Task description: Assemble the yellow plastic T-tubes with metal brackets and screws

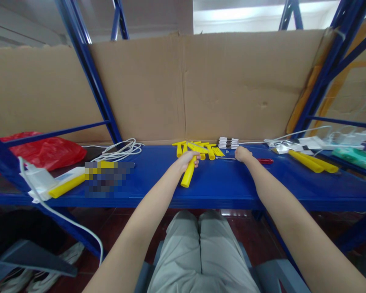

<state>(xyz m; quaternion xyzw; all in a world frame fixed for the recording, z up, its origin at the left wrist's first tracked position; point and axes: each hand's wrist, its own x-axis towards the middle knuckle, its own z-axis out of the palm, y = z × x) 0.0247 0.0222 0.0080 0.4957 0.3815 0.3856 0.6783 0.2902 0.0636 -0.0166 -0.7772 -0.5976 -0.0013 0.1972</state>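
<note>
My left hand [190, 160] is closed around a yellow plastic handle [188, 176], a tapered tube whose wider end points toward me. My right hand [242, 154] looks curled at the back of the blue table, and its fingertips are hidden. It lies beside a stack of small white pieces with dark bands [228, 143]. Below that stack is a long thin metal shaft [224, 158]; a red handle [266, 161] shows on the other side of my right wrist, apparently part of one screwdriver. Several yellow T-shaped plastic parts [211, 152] and thin yellow pieces [218, 151] lie between my hands.
Two yellow tubes [306, 162] lie at the right near a silver packet [283, 146]. On the left are a coiled white cable [122, 150], a red plastic bag [45, 150] and another yellow tube [67, 185]. Cardboard [232, 81] and blue posts [94, 81] bound the blue table [158, 183].
</note>
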